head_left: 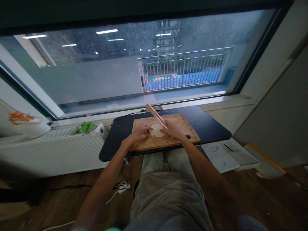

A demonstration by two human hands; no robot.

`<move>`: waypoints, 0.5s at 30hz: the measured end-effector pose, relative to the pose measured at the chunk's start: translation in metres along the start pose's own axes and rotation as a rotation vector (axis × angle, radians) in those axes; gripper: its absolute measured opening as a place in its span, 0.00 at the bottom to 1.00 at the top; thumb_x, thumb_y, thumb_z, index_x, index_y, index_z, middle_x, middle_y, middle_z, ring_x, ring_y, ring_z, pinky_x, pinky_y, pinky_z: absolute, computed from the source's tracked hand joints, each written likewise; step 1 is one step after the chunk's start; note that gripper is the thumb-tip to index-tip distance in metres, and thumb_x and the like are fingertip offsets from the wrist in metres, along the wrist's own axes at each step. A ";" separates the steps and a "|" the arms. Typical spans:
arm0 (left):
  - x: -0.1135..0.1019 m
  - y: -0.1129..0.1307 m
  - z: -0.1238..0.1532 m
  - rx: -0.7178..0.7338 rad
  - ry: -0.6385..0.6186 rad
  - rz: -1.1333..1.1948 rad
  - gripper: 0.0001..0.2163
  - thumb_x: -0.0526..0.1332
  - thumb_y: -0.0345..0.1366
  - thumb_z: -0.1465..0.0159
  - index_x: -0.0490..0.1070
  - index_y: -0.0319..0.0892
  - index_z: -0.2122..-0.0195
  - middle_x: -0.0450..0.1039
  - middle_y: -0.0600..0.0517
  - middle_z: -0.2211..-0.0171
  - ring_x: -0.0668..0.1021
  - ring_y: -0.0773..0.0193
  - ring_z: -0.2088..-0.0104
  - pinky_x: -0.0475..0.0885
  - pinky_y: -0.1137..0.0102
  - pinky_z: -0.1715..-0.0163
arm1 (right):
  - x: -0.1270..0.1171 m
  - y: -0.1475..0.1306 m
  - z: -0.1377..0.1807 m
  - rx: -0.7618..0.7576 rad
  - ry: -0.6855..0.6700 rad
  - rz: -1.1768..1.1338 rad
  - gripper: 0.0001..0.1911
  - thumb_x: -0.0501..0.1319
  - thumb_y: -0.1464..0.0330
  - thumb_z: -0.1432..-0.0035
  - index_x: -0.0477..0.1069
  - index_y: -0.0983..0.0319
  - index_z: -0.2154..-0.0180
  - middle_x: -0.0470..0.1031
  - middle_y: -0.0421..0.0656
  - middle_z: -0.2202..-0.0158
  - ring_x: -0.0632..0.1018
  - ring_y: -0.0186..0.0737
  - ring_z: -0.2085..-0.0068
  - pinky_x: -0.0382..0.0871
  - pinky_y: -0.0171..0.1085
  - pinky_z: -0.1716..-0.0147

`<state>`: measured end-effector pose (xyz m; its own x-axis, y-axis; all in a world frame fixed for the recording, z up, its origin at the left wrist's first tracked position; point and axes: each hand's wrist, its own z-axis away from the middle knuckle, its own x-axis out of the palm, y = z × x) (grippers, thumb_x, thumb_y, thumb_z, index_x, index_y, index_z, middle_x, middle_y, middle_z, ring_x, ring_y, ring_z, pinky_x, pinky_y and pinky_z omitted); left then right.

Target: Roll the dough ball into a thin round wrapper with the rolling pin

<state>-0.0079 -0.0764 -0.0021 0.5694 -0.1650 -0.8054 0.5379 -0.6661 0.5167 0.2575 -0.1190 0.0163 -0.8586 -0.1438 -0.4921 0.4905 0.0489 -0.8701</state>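
Observation:
A pale round piece of dough (157,131) lies on a wooden cutting board (190,131) that rests on a small black table (207,125). My left hand (141,133) is closed, its fingers pinching the dough's left edge. My right hand (173,131) is closed around the near end of a thin wooden rolling pin (156,115). The pin slants up and away to the left, its lower part over the dough's right side.
A white radiator (48,150) runs along the wall at left, with a green cloth (85,127) on top. White flat packaging (223,155) lies on the wooden floor at right. A power strip and cables (124,186) sit under the table. A large window is ahead.

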 end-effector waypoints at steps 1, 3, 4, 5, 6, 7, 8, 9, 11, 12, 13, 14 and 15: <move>0.001 0.000 0.000 0.009 0.001 0.006 0.17 0.71 0.30 0.37 0.87 0.42 0.46 0.86 0.43 0.45 0.86 0.51 0.46 0.80 0.59 0.40 | 0.000 0.000 0.000 -0.002 -0.001 0.007 0.23 0.68 0.71 0.33 0.68 0.58 0.39 0.77 0.35 0.67 0.76 0.30 0.76 0.61 0.25 0.83; 0.003 -0.001 0.000 0.026 0.003 -0.002 0.16 0.72 0.30 0.37 0.87 0.42 0.47 0.87 0.43 0.46 0.86 0.51 0.47 0.80 0.59 0.41 | 0.000 0.000 0.000 -0.006 0.017 0.011 0.24 0.70 0.70 0.35 0.69 0.59 0.40 0.79 0.36 0.65 0.76 0.30 0.76 0.62 0.25 0.83; 0.004 -0.001 0.000 0.035 0.008 -0.020 0.16 0.72 0.30 0.37 0.88 0.42 0.48 0.87 0.43 0.46 0.86 0.51 0.47 0.80 0.59 0.40 | 0.001 0.000 0.001 -0.008 0.025 0.005 0.24 0.71 0.69 0.35 0.69 0.59 0.40 0.80 0.37 0.64 0.76 0.30 0.76 0.63 0.25 0.82; 0.005 -0.001 0.000 0.046 0.015 -0.044 0.15 0.72 0.30 0.37 0.88 0.43 0.49 0.87 0.43 0.46 0.86 0.51 0.46 0.79 0.58 0.39 | 0.001 -0.001 0.001 -0.010 0.031 -0.006 0.25 0.72 0.68 0.36 0.70 0.59 0.41 0.80 0.37 0.64 0.76 0.30 0.75 0.63 0.25 0.82; 0.006 -0.001 0.000 0.058 0.023 -0.073 0.14 0.72 0.30 0.36 0.88 0.44 0.49 0.86 0.43 0.46 0.85 0.51 0.45 0.79 0.57 0.38 | 0.001 -0.001 0.002 -0.014 0.035 -0.021 0.25 0.72 0.68 0.37 0.70 0.59 0.41 0.80 0.37 0.64 0.76 0.31 0.76 0.63 0.26 0.82; 0.007 -0.001 0.001 0.071 0.029 -0.102 0.14 0.72 0.30 0.35 0.88 0.45 0.49 0.86 0.44 0.45 0.85 0.51 0.45 0.78 0.56 0.37 | 0.001 -0.001 0.003 -0.018 0.035 -0.038 0.25 0.72 0.68 0.37 0.70 0.58 0.41 0.80 0.37 0.65 0.76 0.31 0.76 0.63 0.26 0.83; 0.008 -0.001 0.001 0.083 0.034 -0.129 0.13 0.71 0.30 0.34 0.88 0.45 0.50 0.86 0.44 0.44 0.85 0.51 0.44 0.78 0.55 0.37 | 0.000 -0.001 0.004 -0.021 0.032 -0.053 0.24 0.72 0.68 0.37 0.70 0.58 0.42 0.79 0.36 0.67 0.76 0.32 0.76 0.63 0.26 0.83; 0.010 0.000 0.002 0.096 0.037 -0.148 0.11 0.71 0.30 0.33 0.88 0.46 0.51 0.85 0.44 0.43 0.84 0.51 0.43 0.78 0.55 0.37 | 0.000 -0.002 0.005 -0.021 0.028 -0.066 0.24 0.71 0.69 0.37 0.71 0.58 0.42 0.79 0.36 0.68 0.76 0.32 0.76 0.64 0.26 0.83; 0.012 0.001 0.003 0.122 0.027 -0.161 0.09 0.70 0.30 0.31 0.88 0.46 0.53 0.85 0.43 0.42 0.84 0.51 0.42 0.78 0.56 0.37 | -0.001 -0.002 0.006 -0.014 0.026 -0.077 0.22 0.70 0.70 0.37 0.71 0.58 0.43 0.77 0.35 0.71 0.76 0.33 0.76 0.64 0.27 0.83; 0.013 0.002 0.003 0.138 0.021 -0.162 0.08 0.69 0.31 0.30 0.88 0.46 0.53 0.85 0.44 0.42 0.84 0.51 0.42 0.78 0.57 0.37 | -0.002 -0.002 0.006 -0.006 0.026 -0.076 0.22 0.69 0.71 0.37 0.71 0.58 0.42 0.76 0.34 0.72 0.76 0.33 0.77 0.64 0.27 0.83; 0.013 0.003 0.004 0.155 0.016 -0.161 0.08 0.69 0.32 0.29 0.87 0.46 0.53 0.85 0.44 0.42 0.84 0.52 0.42 0.78 0.58 0.38 | -0.002 -0.002 0.006 0.001 0.026 -0.072 0.22 0.69 0.71 0.37 0.71 0.58 0.42 0.76 0.34 0.72 0.76 0.34 0.77 0.65 0.27 0.82; 0.013 0.004 0.004 0.172 0.013 -0.164 0.07 0.69 0.33 0.28 0.87 0.46 0.53 0.85 0.44 0.42 0.84 0.52 0.42 0.78 0.58 0.38 | -0.002 -0.001 0.005 0.003 0.026 -0.065 0.23 0.69 0.71 0.37 0.71 0.58 0.42 0.76 0.34 0.73 0.76 0.34 0.77 0.65 0.28 0.82; 0.014 0.005 0.004 0.187 0.012 -0.170 0.07 0.68 0.34 0.27 0.87 0.46 0.53 0.85 0.45 0.43 0.84 0.53 0.42 0.78 0.58 0.38 | -0.001 0.001 0.003 -0.002 0.025 -0.056 0.23 0.69 0.71 0.37 0.71 0.58 0.41 0.76 0.34 0.73 0.76 0.34 0.77 0.66 0.28 0.81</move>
<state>0.0000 -0.0852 -0.0116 0.4884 -0.0307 -0.8721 0.5032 -0.8066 0.3102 0.2593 -0.1221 0.0165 -0.8884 -0.1212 -0.4429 0.4410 0.0435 -0.8965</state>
